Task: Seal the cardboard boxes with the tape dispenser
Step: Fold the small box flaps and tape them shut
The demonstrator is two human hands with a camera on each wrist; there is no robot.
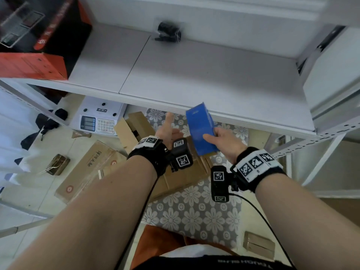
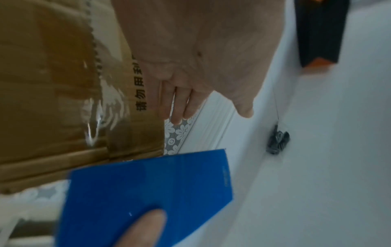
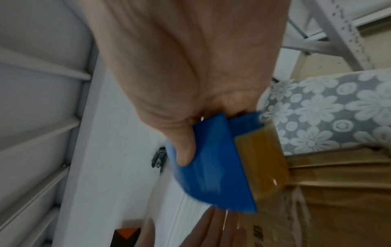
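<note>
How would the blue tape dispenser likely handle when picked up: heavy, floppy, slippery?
Probably light: the right hand holds the tape dispenser aloft by thumb and fingers alone. Likely stiff: its flat blue shell keeps straight edges. Possibly slick: the shell looks smooth and glossy.

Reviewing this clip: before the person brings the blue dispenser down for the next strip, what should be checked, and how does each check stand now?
1. Right hand grips the tape dispenser: ok.
2. Tape roll loaded in the dispenser: ok.
3. Left hand free to steady a box: ok, fingers straight, holding nothing.
4. Dispenser on the cardboard box: not ok, held in the air.
5. Box seam fully taped: cannot tell; shiny tape shows, blurred.
</note>
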